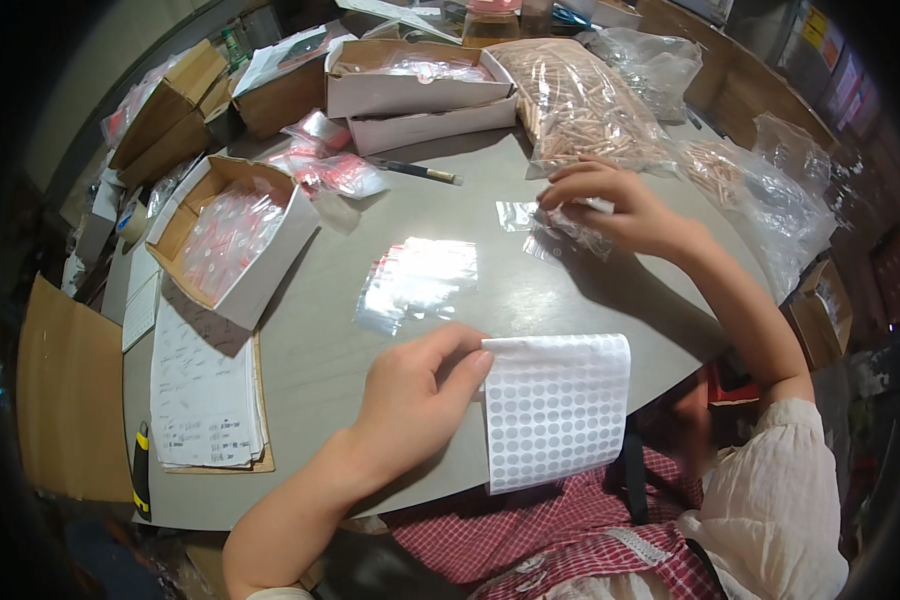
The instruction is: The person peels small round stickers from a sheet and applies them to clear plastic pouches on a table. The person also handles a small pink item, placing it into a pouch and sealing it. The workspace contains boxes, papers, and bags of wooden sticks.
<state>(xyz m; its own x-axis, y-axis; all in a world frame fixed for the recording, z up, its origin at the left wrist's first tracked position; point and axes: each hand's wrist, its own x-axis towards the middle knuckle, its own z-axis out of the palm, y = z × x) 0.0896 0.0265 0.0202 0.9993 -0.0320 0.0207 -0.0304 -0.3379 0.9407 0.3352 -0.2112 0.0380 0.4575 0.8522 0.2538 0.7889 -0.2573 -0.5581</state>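
Note:
My left hand [420,385] pinches the upper left corner of a white sheet of round stickers [557,415] between thumb and fingers. Rows of grey dots cover the sheet, its top edge curls over, and its lower end hangs past the table edge. My right hand [615,205] is over a few small clear plastic bags [570,238], its fingers bent but apart; a small white bit shows by them, and contact is unclear. Between the hands and the boxes lies a fanned stack of clear zip bags [420,282] with red edges.
A white box [270,265] of small bags stands left, above a clipboard of written papers [205,390]. A cutter knife [142,470] lies at the left edge. Behind are stacked white boxes [410,95], a pen [420,172] and a big bag of wooden sticks [580,105].

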